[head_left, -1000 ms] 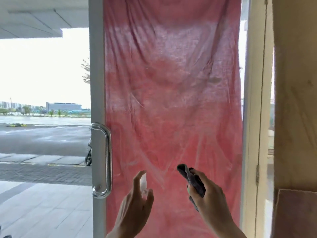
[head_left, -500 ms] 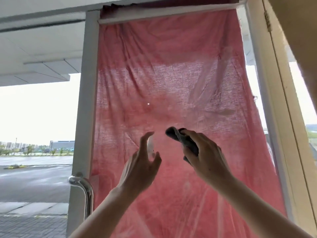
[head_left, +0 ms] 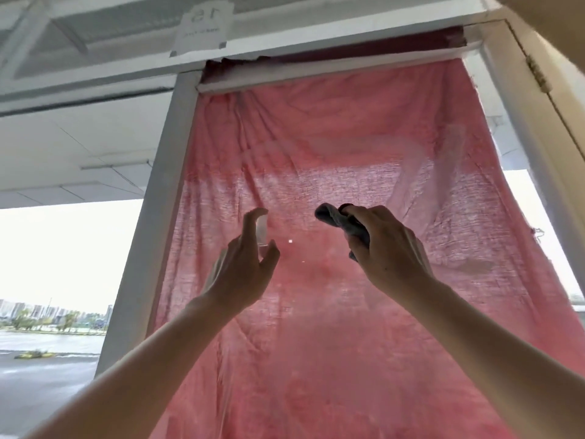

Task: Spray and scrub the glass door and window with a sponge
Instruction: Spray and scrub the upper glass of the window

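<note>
1. Both arms are bare and raised up and forward. The forearms come in from the lower corners and angle toward the centre.
2. Left hand (head_left: 245,274): back to camera, fingers curled round a small clear spray bottle (head_left: 262,231). Index finger arched over its top, thumb on the right side.
3. Right hand (head_left: 391,248): back to camera, fingers curled tight on a bunched grey cloth (head_left: 334,218). The cloth's end pokes out left of the fingers.
4. Hands roughly level, apart, not touching.

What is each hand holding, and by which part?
The left hand grips a small clear spray bottle round its body, forefinger over the top. The right hand clutches a bunched dark grey cloth round its middle.
</note>
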A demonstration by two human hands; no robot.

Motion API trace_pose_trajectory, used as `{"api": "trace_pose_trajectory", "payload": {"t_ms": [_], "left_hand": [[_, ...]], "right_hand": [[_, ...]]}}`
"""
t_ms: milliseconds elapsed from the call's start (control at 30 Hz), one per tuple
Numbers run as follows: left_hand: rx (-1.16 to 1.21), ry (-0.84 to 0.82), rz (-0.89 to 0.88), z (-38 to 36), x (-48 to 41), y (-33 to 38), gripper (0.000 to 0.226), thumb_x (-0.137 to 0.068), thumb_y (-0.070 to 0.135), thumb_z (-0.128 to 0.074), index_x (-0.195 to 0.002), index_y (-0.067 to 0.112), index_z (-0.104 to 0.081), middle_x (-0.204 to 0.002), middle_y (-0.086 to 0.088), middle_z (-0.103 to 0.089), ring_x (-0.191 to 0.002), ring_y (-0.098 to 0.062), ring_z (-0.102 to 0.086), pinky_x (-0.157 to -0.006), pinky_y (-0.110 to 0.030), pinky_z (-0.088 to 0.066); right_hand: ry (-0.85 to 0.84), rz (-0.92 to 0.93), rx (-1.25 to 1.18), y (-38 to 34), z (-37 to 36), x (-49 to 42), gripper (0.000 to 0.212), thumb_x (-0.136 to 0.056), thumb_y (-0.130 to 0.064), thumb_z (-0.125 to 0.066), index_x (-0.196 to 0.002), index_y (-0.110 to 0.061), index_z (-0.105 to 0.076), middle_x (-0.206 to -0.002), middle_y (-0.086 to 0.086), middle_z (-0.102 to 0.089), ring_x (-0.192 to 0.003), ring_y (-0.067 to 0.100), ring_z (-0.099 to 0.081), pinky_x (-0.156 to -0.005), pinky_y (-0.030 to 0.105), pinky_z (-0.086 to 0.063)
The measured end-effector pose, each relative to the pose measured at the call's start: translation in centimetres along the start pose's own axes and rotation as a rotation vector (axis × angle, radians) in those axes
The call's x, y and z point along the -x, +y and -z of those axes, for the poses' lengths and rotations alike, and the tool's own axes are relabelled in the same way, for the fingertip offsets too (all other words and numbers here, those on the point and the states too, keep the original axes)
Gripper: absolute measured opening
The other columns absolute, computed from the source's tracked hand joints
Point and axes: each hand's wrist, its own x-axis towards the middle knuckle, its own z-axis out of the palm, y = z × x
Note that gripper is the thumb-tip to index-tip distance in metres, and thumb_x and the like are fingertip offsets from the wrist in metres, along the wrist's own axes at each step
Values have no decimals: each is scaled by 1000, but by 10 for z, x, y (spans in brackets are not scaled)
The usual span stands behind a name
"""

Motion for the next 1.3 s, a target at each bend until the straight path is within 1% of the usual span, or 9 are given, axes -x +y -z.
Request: {"api": "trace_pose_trajectory", "payload": {"t_ms": [100, 233, 333, 467, 567, 733, 933, 1167, 1300], "left_hand": [[-44, 62, -25, 3, -17, -30, 46, -99, 24, -43, -138, 28, -20, -77, -9, -68, -36, -5, -51, -49, -39, -57], [-63, 139, -23, 8, -40, -60, 46, -98, 20, -46, -140, 25, -25, -53, 10, -48, -32, -3, -46, -44, -37, -54], [-57, 199, -31, 8, -61, -74, 45, -97, 18, -47, -138, 24, -27, -46, 4, -45, -31, -5, -40, -39, -37, -50], [-88, 322, -47, 13, -97, -79, 43, -97, 18, -46, -137, 21, -29, -47, -1, -48, -33, -13, -39, -34, -25, -34], [-162, 396, -53, 18, -121, -79, 42, -97, 20, -47, -136, 18, -31, -48, 4, -45, -35, -7, -39, -36, -18, -28], [-157, 391, -55, 19, -150, -85, 45, -95, 18, -47, -136, 20, -28, -57, 7, -50, -43, -8, -48, -39, -22, -37], [-166, 409, -53, 22, -160, -96, 44, -98, 17, -45, -137, 19, -25, -59, 7, -49, -46, -7, -49, -42, -20, -33], [-139, 434, 2, 25, -163, -115, 41, -97, 16, -46, -132, 20, -25, -73, 2, -56, -54, -17, -54, -54, -36, -50], [-120, 439, -25, 22, -171, -116, 38, -97, 16, -48, -129, 19, -28, -75, 2, -58, -48, -12, -50, -46, -26, -40]], "right_hand": [[17, 21, 51, 3, -16, -11, 38, -95, -22, -55, -131, -30, -49, -106, -1, -53, -77, 20, -65, -62, 36, -52], [22, 20, 98, 1, -37, -26, 39, -94, -23, -56, -132, -28, -51, -107, -1, -53, -80, 20, -63, -60, 30, -45], [26, 22, 141, -3, -53, -31, 40, -93, -24, -57, -133, -26, -51, -108, 0, -54, -82, 18, -61, -60, 28, -43], [56, 21, 173, -8, -76, -31, 41, -89, -22, -62, -129, -26, -55, -109, 0, -56, -85, 19, -59, -58, 26, -41], [79, 35, 181, -10, -92, -37, 41, -82, -19, -70, -121, -24, -61, -101, 0, -59, -80, 18, -59, -55, 24, -39], [99, 59, 170, -21, -105, -60, 44, -67, -15, -82, -108, -22, -65, -88, 0, -59, -66, 16, -57, -47, 21, -36], [130, 40, 214, -43, -102, -91, 39, -96, -27, -50, -135, -29, -45, -117, -2, -47, -99, 16, -50, -69, 24, -36], [79, 29, 191, -59, -110, -85, 40, -98, -28, -45, -137, -31, -40, -120, -3, -44, -102, 14, -48, -79, 25, -46], [64, 52, 173, -56, -116, -75, 40, -98, -28, -46, -137, -31, -41, -119, -4, -46, -102, 13, -49, -80, 24, -45]]}}
